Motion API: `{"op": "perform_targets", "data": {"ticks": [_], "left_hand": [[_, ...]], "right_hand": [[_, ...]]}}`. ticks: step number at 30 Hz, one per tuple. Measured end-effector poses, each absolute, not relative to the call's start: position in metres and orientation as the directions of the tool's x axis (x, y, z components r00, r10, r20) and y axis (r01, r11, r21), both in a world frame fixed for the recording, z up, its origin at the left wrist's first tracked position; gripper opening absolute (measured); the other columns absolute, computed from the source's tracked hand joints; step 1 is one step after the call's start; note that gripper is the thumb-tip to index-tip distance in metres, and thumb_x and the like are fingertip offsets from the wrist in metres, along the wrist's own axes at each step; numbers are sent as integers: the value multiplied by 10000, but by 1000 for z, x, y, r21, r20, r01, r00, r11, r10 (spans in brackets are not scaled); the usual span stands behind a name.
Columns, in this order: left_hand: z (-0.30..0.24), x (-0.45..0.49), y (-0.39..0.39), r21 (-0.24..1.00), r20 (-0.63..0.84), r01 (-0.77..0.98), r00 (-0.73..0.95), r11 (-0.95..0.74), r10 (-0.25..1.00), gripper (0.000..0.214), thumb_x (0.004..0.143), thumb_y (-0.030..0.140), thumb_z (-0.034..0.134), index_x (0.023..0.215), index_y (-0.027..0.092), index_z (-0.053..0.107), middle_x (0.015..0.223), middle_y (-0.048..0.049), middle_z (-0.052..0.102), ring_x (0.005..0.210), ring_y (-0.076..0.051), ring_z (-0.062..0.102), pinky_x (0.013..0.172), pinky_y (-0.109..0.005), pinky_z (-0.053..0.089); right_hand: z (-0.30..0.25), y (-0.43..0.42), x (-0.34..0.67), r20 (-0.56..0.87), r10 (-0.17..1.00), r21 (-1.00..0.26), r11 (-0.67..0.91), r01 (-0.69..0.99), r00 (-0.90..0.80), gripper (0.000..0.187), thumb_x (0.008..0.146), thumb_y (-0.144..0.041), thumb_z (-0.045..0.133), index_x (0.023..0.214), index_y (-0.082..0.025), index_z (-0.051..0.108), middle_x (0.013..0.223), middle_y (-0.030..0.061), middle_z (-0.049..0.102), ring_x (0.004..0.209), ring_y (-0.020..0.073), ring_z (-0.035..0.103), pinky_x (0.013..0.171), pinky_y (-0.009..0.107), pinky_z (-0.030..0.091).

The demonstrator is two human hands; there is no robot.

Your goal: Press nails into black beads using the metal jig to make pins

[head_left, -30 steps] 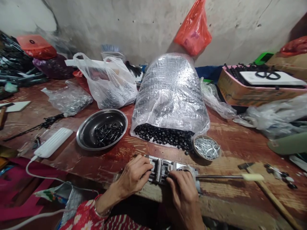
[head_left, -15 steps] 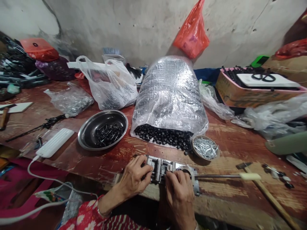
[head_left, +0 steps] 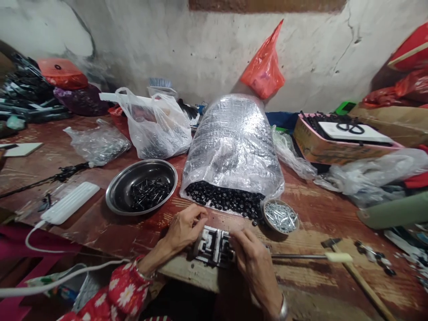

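Observation:
A small metal vise (head_left: 214, 247) sits at the table's front edge, its jaws near the middle. My left hand (head_left: 183, 229) is raised at the vise's upper left corner, thumb and fingers drawn together; what lies between them, if anything, is too small to make out. Over the vise's right part, my right hand (head_left: 254, 256) has its fingers bent and pressed together, their tips hidden or blurred at the jaw. A metal rod with a pale yellow grip (head_left: 337, 257) extends to the right from behind that hand.
A steel bowl (head_left: 115, 203) of black screw-like pieces stands left. Behind the vise, a silvery plastic sack (head_left: 234, 138) spills small black round parts (head_left: 227, 198). A small bowl of silver screws or nails (head_left: 281, 216) is beside it. A hammer (head_left: 364, 283) lies right, a white power strip (head_left: 72, 203) left.
My left hand has lifted off the vise's left side toward its upper corner. My right hand has shifted slightly rightward over the vise. The camera view has tilted upward.

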State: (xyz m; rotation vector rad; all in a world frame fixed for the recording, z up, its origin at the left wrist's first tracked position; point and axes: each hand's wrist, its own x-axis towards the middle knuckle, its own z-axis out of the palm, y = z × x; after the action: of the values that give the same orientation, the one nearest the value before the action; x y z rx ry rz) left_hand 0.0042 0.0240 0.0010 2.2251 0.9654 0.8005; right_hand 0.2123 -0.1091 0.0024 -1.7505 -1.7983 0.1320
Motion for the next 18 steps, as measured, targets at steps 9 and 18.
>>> {"op": "perform_targets", "data": {"ticks": [9,18], "left_hand": [[-32,41,72,478,285,603,581,-639,762,222,944,169,596,1122,232,713,991,-46,676,828,-178,669,663,-252,473],[-35,42,75,536,336,522,589,-663,735,119,929,161,593,980,199,694,980,-42,670,839,-169,657,692,-249,459]], "right_hand": [[-5,-8,226,190,980,-228,108,968,-65,291,975,-73,488,1058,-267,689,945,21,627,790,152,571,607,285,297],[-10,-10,233,193,981,-410,98,907,-19,171,942,-95,494,964,-219,611,976,15,608,750,124,561,668,251,389]]}}
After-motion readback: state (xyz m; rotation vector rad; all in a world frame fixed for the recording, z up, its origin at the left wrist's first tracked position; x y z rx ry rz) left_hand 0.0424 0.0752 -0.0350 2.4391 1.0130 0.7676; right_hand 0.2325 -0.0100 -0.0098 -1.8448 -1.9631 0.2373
